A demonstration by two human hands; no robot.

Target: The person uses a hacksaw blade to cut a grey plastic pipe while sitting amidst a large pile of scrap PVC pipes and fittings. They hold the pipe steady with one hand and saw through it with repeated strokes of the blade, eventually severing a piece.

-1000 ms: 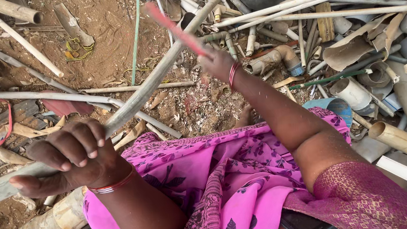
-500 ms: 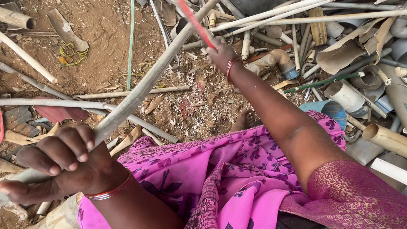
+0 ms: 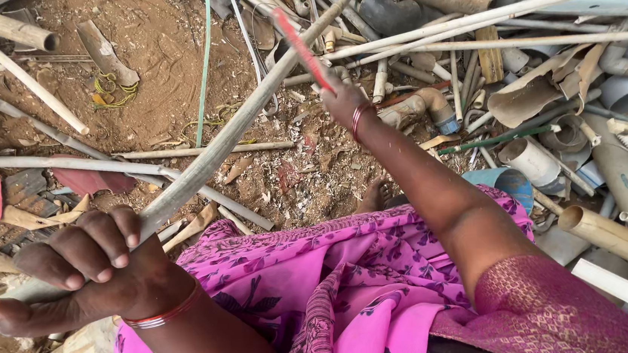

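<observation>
Head view: my left hand (image 3: 88, 272) grips the near end of a long grey pipe (image 3: 248, 114) slanting over the dirt ground (image 3: 159, 54), while my right hand (image 3: 341, 100) holds a red-handled tool (image 3: 301, 47) raised just beside it, scrap pipes (image 3: 545, 43) heaped beyond.

Blurred red tool (image 3: 301, 49) above right hand (image 3: 344, 102), kind untellable; long grey pipe (image 3: 248, 118) hidden inside left hand (image 3: 84, 276).
</observation>
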